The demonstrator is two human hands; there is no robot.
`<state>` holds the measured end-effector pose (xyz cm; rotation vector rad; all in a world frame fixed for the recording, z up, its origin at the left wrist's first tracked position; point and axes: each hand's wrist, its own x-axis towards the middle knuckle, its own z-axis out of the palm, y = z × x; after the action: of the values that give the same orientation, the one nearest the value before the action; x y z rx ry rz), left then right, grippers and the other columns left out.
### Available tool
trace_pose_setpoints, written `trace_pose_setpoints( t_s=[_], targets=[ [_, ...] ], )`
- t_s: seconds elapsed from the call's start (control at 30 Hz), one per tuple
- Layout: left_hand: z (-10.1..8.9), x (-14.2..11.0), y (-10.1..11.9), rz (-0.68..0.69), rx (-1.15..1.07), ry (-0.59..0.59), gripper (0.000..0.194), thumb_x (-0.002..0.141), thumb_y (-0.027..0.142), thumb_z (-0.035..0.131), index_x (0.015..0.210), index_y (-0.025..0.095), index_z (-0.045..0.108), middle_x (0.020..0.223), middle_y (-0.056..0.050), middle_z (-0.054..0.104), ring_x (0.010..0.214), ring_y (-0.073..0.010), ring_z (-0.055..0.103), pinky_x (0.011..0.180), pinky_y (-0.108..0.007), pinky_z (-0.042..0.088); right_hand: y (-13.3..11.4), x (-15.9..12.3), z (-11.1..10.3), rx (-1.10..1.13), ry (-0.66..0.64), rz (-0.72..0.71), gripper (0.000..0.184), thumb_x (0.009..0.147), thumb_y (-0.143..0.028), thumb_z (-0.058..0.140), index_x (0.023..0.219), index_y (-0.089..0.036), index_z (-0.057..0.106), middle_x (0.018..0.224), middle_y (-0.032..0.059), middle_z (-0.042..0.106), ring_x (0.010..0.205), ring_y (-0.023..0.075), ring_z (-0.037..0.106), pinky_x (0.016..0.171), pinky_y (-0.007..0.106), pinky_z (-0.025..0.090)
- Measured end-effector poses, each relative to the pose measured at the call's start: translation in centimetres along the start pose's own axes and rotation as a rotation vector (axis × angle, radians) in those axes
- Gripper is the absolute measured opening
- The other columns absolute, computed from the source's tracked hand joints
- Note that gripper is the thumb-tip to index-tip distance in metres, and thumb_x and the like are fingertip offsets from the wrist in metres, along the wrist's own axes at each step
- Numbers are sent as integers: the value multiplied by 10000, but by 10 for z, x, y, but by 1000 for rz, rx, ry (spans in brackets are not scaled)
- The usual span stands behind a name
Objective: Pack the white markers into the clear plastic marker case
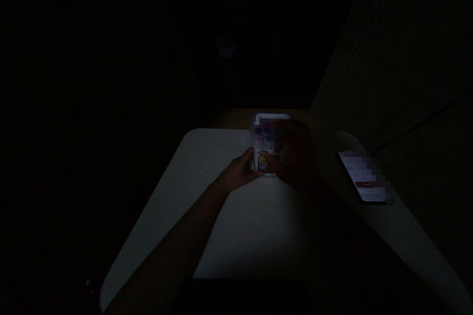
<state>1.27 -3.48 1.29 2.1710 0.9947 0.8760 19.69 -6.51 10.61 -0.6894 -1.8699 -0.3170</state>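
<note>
A clear plastic case [257,160] with a white handle-like frame at its top and a yellow-and-dark label stands near the far edge of the table. Against its lower left side rests my left hand [240,172], thumb and fingers gripping the case. My right hand [297,152] curls in front of the case's right part, its fingers closed around a small clear container [271,143] with pink and bluish colour near its top. Beside that, a similar small container with a purple top [258,137] shows at the case's left. Shadow and my right fingers hide much of the case.
The white table [221,236] has rounded corners and is dimly lit. A phone [360,179] with a lit screen lies near its right edge. A cable [421,125] runs along the wall at the right. Deep darkness hides the surroundings.
</note>
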Motion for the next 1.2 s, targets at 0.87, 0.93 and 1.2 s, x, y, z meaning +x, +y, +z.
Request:
trace_pose_setpoints(
  t_s=[0.87, 0.93, 1.2],
  targets=[
    [2, -3, -8, 30, 26, -5, 619, 761, 486, 617, 1246, 165, 406, 1077, -94, 660, 893, -220, 656, 758, -300, 535, 23, 2, -17, 204, -56, 309, 365, 863, -424, 516, 1168, -225, 513, 1266, 85, 551, 1192, 197, 516, 964, 382, 477],
    [2, -3, -7, 16, 38, -16, 597, 761, 500, 613, 1214, 158, 425, 1054, -94, 664, 876, -222, 659, 734, -296, 537, 20, 5, -19, 199, -17, 309, 373, 855, -428, 525, 1153, -204, 513, 1244, 92, 554, 1192, 203, 506, 964, 380, 473],
    [1, -3, -1, 12, 45, -39, 592, 766, 503, 601, 1216, 159, 431, 1046, -84, 667, 881, -222, 656, 742, -292, 535, 23, 5, -26, 85, -123, 283, 334, 906, -381, 435, 1229, -306, 474, 1219, 47, 559, 1081, 207, 579, 848, 359, 526]
  ],
)
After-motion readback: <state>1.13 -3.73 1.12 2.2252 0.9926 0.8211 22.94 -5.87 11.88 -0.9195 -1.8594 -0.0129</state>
